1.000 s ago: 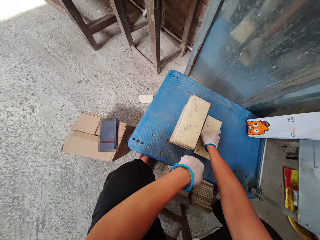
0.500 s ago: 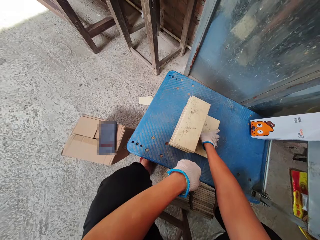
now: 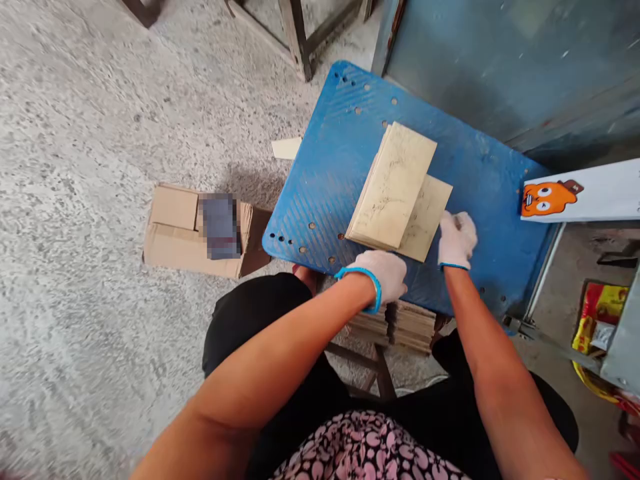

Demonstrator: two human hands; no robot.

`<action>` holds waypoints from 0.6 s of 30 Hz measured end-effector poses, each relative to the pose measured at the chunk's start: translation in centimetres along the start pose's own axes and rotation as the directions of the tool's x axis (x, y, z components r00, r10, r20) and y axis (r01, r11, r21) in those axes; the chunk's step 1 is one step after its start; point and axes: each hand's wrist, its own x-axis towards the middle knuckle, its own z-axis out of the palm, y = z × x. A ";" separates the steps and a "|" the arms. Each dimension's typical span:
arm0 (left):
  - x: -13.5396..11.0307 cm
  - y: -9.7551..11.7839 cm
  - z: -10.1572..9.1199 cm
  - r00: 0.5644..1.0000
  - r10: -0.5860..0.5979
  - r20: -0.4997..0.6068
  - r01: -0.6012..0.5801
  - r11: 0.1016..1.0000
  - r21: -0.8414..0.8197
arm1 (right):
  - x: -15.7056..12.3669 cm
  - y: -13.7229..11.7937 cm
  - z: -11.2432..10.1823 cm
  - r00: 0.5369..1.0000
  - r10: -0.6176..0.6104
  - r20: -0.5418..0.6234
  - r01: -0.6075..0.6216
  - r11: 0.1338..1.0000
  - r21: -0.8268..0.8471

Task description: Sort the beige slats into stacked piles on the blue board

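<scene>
Both my hands wear white knit gloves with blue cuffs. My left hand is closed at the near edge of the blue plastic tabletop, its fingers curled under; what they hold, if anything, is hidden. Just right of the pale boards, my right hand has bent fingers with a gap beside the thumb, and nothing shows in it. The stack of thin, cream rectangular boards with dark vein-like marks lies tilted across a lower board, which sticks out at its right.
Stacked brown slats or boards sit below the tabletop's near edge. A cardboard box with a blurred dark object on it stands on the floor at left. A white panel with an orange cartoon juts in from the right. Wooden legs stand behind.
My right hand has moved off the lower board to its right side. My left hand stays near the front edge. The view has tilted down, showing more of my lap.
</scene>
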 end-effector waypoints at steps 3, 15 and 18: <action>-0.1 -0.5 -0.2 1.000 0.004 -0.013 -0.004 1.000 0.005 | -4.4 1.2 -3.0 0.995 0.068 0.074 -0.083 0.972 0.219; -1.0 -1.0 0.5 0.991 0.110 -0.081 -0.106 0.993 0.055 | -24.7 6.5 -7.5 0.631 0.248 0.735 0.513 0.578 -0.635; -1.3 -0.8 0.2 0.989 0.120 -0.089 -0.117 0.992 0.036 | -25.3 6.8 -6.6 0.555 0.206 0.806 0.693 0.422 -0.585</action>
